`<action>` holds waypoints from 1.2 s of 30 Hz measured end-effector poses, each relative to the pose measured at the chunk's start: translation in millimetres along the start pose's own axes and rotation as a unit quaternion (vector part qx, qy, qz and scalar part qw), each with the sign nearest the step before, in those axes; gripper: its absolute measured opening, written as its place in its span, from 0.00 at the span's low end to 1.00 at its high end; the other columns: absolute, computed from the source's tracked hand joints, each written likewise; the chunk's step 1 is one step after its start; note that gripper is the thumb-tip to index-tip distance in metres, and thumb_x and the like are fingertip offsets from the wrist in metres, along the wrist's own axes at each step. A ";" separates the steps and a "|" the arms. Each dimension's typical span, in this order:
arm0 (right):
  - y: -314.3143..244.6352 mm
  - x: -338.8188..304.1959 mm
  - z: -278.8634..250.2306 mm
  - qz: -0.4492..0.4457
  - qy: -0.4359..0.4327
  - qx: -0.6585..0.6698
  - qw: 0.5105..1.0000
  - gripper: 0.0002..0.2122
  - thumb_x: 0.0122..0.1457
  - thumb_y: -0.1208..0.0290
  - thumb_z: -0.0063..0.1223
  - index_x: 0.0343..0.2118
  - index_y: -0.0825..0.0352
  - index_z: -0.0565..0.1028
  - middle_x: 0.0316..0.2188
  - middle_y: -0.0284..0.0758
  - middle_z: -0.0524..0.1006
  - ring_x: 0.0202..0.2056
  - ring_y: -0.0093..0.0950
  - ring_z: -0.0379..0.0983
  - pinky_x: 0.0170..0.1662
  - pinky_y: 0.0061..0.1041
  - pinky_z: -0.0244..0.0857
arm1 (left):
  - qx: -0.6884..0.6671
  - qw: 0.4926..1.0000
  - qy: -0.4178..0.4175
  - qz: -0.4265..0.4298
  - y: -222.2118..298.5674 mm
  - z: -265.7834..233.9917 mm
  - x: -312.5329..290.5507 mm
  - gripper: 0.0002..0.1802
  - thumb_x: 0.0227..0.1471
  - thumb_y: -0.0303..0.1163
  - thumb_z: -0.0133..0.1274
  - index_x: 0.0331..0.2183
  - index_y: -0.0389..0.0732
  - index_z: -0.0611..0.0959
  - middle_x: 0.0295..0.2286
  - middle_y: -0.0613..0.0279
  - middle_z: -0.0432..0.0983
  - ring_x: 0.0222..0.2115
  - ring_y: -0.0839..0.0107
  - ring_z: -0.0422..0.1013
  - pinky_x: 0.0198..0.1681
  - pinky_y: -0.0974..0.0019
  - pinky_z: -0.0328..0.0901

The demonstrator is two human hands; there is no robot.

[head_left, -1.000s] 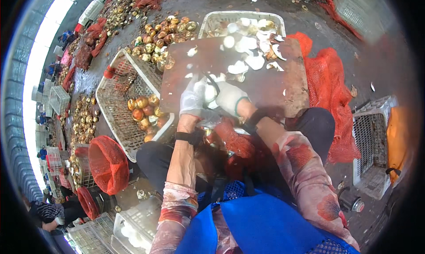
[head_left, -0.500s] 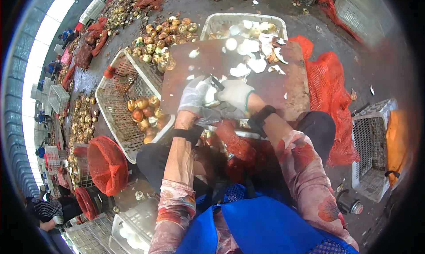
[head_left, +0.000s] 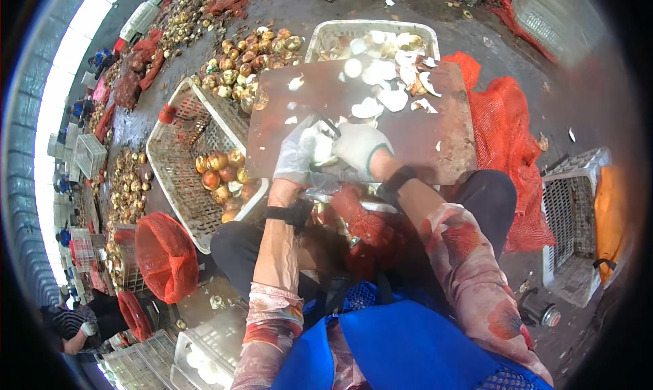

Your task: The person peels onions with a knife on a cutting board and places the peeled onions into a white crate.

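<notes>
My gloved left hand (head_left: pixel 295 150) is closed around a peeled white onion (head_left: pixel 323 148) over the near edge of a reddish-brown board (head_left: pixel 275 114). Pressed close on its right, my gloved right hand (head_left: pixel 360 147) grips a small dark knife (head_left: pixel 330 125), which points up and left across the onion. The fingers hide most of the knife and part of the onion. White onion layers (head_left: pixel 392 98) and brownish peelings lie on the board's far right part. Brown-skinned onions (head_left: pixel 216 161) fill the near end of a tilted white crate (head_left: pixel 165 160) left of the board.
Another white crate (head_left: pixel 371 25) with onion pieces stands behind the board. Red mesh sacks (head_left: pixel 507 138) lie at the right, near a grey-white crate (head_left: pixel 568 220). An open red mesh sack (head_left: pixel 165 257) stands at the left. Onion heaps (head_left: pixel 255 55) cover the floor behind. A person (head_left: pixel 78 325) is at lower left.
My hands stay together at the onion, with only a slight shift of the right wrist. The view has moved a little; the board and crates look the same.
</notes>
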State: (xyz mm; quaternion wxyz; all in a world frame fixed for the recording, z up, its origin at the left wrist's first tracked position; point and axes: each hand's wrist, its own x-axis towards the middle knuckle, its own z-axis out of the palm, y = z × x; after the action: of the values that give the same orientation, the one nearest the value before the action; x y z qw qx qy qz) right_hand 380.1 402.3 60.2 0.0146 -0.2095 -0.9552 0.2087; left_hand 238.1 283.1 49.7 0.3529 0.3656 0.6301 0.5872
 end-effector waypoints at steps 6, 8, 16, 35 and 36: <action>-20.4 1.5 -14.6 0.183 -0.054 0.154 0.970 0.18 0.57 0.59 0.42 0.39 0.64 0.80 0.38 0.50 0.79 0.42 0.44 0.77 0.47 0.40 0.69 | 0.020 0.999 -0.007 0.033 17.9 -3.6 -10.9 0.30 0.59 0.35 0.50 0.59 0.33 0.66 0.54 0.55 0.69 0.51 0.69 0.67 0.55 0.65 0.63; -12.3 -3.9 -5.2 0.199 0.028 0.205 0.958 0.18 0.57 0.59 0.42 0.41 0.63 0.80 0.38 0.50 0.79 0.42 0.44 0.76 0.47 0.40 0.69 | -0.019 0.999 0.003 -0.050 28.1 4.8 -17.2 0.32 0.59 0.41 0.52 0.59 0.34 0.67 0.59 0.57 0.62 0.58 0.70 0.61 0.60 0.66 0.56; -38.1 -38.2 -20.8 0.183 -0.043 0.232 0.954 0.18 0.60 0.57 0.41 0.48 0.63 0.71 0.40 0.50 0.77 0.43 0.49 0.74 0.47 0.45 0.65 | -0.202 0.973 0.078 -0.077 14.7 12.4 -12.0 0.23 0.61 0.32 0.47 0.56 0.36 0.70 0.46 0.58 0.74 0.44 0.70 0.73 0.47 0.67 0.69; -48.8 -52.0 -18.5 0.180 0.003 0.218 0.959 0.14 0.59 0.62 0.42 0.41 0.65 0.72 0.39 0.52 0.77 0.41 0.51 0.75 0.45 0.46 0.67 | -0.183 0.973 0.109 -0.088 8.3 25.2 5.7 0.18 0.60 0.35 0.48 0.49 0.36 0.75 0.37 0.61 0.75 0.37 0.73 0.73 0.39 0.69 0.69; -47.0 -48.4 -13.3 0.180 0.002 0.216 0.960 0.14 0.59 0.62 0.42 0.41 0.65 0.72 0.39 0.52 0.77 0.41 0.51 0.75 0.45 0.46 0.67 | -0.177 0.974 0.087 -0.112 9.6 23.3 6.5 0.19 0.61 0.35 0.47 0.50 0.36 0.74 0.40 0.59 0.76 0.38 0.71 0.74 0.38 0.68 0.70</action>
State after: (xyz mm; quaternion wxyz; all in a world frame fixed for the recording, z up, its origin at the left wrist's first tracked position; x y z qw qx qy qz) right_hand 407.3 349.1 94.3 0.0238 -0.3701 -0.8336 0.4093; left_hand 255.8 300.4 57.8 0.4195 0.1715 0.5813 0.6758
